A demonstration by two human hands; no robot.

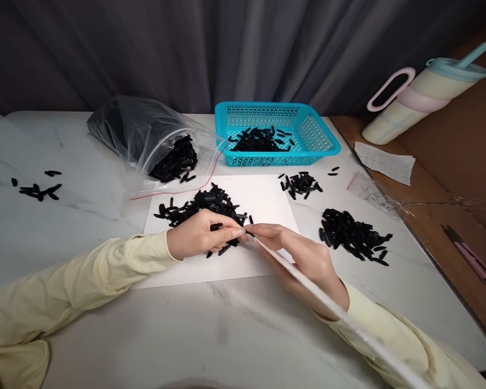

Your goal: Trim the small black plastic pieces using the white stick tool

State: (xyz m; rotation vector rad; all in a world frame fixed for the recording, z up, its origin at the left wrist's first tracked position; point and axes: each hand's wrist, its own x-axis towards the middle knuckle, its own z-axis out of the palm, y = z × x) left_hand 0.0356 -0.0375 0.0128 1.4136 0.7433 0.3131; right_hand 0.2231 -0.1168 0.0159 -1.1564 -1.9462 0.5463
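Basically both hands [243,237] pinched on blk pcs [204,208].

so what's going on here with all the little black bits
A person in pale yellow sleeves works at a marble table. The left hand rests on a pile of small black pieces on a white sheet, while the right hand holds a clear plastic bag at its mouth. More pieces lie in a turquoise basket.

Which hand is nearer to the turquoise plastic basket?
Right. The right hand lies in front of the turquoise plastic basket, slightly right of its middle; the left hand is farther left, on the white paper sheet.
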